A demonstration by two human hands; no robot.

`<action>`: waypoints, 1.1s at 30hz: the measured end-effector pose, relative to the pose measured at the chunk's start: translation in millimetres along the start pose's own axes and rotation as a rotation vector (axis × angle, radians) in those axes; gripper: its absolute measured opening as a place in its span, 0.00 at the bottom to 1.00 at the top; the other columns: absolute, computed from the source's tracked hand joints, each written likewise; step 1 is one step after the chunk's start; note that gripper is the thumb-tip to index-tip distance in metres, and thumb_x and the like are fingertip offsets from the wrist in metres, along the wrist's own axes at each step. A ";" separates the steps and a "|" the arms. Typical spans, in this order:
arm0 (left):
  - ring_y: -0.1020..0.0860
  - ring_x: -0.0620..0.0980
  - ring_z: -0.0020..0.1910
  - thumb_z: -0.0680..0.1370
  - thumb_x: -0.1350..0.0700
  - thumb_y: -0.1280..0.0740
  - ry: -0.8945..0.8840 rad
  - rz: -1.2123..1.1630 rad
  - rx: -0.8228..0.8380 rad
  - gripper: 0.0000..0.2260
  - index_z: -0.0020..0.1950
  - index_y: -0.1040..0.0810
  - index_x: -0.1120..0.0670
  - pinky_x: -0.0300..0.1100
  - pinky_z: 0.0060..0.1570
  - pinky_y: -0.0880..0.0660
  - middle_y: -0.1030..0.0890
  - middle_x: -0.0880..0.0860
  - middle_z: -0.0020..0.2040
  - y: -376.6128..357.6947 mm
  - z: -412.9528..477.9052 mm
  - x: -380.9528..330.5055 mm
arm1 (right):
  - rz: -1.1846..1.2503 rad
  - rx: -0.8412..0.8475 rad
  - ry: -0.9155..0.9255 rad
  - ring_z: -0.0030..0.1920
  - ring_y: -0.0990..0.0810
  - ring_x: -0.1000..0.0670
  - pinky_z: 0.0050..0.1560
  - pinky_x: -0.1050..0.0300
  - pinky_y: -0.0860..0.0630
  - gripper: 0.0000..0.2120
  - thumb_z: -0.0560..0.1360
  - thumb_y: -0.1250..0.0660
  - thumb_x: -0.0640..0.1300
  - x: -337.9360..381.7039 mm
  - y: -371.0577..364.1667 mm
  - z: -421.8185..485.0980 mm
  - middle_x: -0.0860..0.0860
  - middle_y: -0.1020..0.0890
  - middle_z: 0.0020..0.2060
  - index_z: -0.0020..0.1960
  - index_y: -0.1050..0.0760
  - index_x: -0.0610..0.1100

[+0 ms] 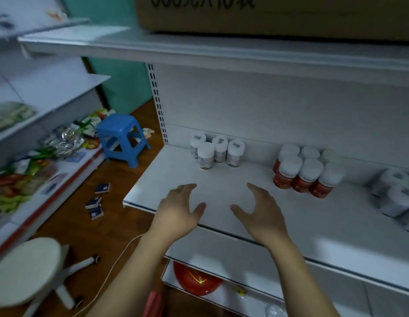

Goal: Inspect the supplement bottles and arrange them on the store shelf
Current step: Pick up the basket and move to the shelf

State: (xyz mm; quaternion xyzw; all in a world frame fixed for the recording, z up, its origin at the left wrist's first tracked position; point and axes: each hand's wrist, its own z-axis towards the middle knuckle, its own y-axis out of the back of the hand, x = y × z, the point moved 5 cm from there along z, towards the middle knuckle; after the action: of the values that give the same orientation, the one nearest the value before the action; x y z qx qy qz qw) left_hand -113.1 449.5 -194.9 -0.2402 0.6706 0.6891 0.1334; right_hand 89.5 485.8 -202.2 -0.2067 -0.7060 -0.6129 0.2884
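Both my hands hover over the front of the white shelf [221, 179], palms facing each other and empty. My left hand [179, 208] and my right hand [258, 208] have relaxed, spread fingers. Behind them at the shelf's back stand several white-capped pale bottles [218, 152]. To the right is a block of red bottles with white caps [306, 172]. At the far right stand more white bottles [395, 195], blurred.
A cardboard box [267, 12] sits on the shelf above. Left of the shelf are a blue plastic stool [121, 138], small boxes on the wooden floor [97, 201], a round white stool [27, 271] and a rack of snack packets [27, 170]. A red bowl [196, 281] lies on the shelf below.
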 end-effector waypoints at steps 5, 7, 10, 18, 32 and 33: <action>0.35 0.49 0.72 0.79 0.41 0.37 0.085 -0.054 0.010 0.28 0.76 0.39 0.46 0.47 0.69 0.35 0.33 0.48 0.74 -4.3 17.0 12.6 | 0.003 0.014 0.052 0.74 0.38 0.49 0.72 0.53 0.41 0.36 0.76 0.32 0.58 9.0 -14.5 29.7 0.51 0.36 0.75 0.78 0.42 0.49; 0.36 0.49 0.73 0.78 0.41 0.37 0.102 -0.073 0.010 0.28 0.76 0.39 0.46 0.46 0.68 0.35 0.34 0.47 0.74 -5.7 22.9 20.2 | 0.007 0.025 0.052 0.74 0.37 0.49 0.73 0.51 0.39 0.36 0.75 0.32 0.58 12.8 -22.8 39.0 0.50 0.36 0.75 0.77 0.41 0.49; 0.36 0.49 0.73 0.79 0.42 0.36 0.111 -0.060 -0.002 0.28 0.76 0.39 0.46 0.46 0.69 0.36 0.34 0.47 0.75 -5.1 38.0 34.9 | 0.046 0.041 0.029 0.73 0.35 0.48 0.72 0.51 0.37 0.35 0.75 0.31 0.58 19.3 -40.2 56.6 0.50 0.35 0.74 0.77 0.40 0.49; 0.33 0.50 0.71 0.79 0.44 0.35 -0.005 -0.067 -0.010 0.28 0.76 0.37 0.50 0.45 0.68 0.35 0.30 0.50 0.73 1.5 85.8 54.7 | 0.169 -0.088 -0.098 0.68 0.29 0.48 0.66 0.51 0.31 0.33 0.74 0.29 0.55 43.6 -67.1 106.7 0.49 0.28 0.70 0.73 0.36 0.46; 0.33 0.52 0.71 0.79 0.45 0.36 -0.082 -0.061 0.077 0.28 0.76 0.38 0.51 0.49 0.68 0.35 0.31 0.52 0.73 -2.3 107.6 61.3 | -0.315 -0.327 -0.055 0.62 0.29 0.43 0.57 0.49 0.28 0.29 0.73 0.31 0.59 90.3 -77.3 170.9 0.42 0.30 0.64 0.67 0.30 0.43; 0.32 0.52 0.70 0.79 0.45 0.36 -0.082 -0.067 0.076 0.28 0.76 0.38 0.51 0.49 0.68 0.34 0.31 0.52 0.73 -2.4 106.2 61.7 | -0.327 -0.327 -0.057 0.63 0.30 0.43 0.57 0.49 0.28 0.28 0.74 0.31 0.57 89.9 -77.6 170.6 0.42 0.31 0.65 0.67 0.31 0.42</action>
State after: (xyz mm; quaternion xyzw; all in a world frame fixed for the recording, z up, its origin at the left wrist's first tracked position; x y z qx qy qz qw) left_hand -180.4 546.1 -229.9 -0.2289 0.6820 0.6674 0.1926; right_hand -54.1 635.6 -214.8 -0.1509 -0.6291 -0.7517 0.1280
